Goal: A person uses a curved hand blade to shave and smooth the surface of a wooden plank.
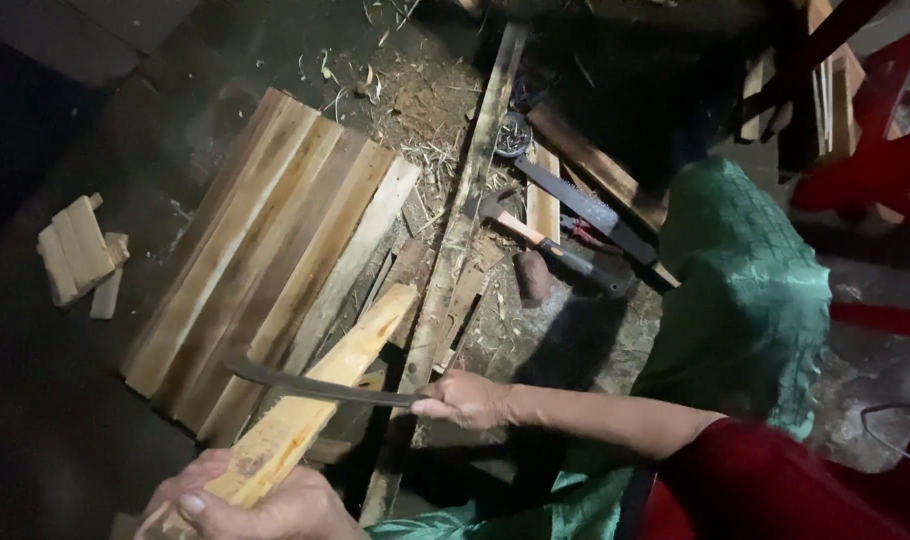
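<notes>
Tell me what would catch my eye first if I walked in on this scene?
Likely the curved blade, gripped by the right hand and laid across a pale wooden plank that the left hand holds at the bottom. Behind them, a row of planks lies side by side on the dark floor, with a hammer to their right.

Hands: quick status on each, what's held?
Left hand: closed on the near end of a pale wooden slat.
Right hand: closed on the curved blade handle.
</notes>
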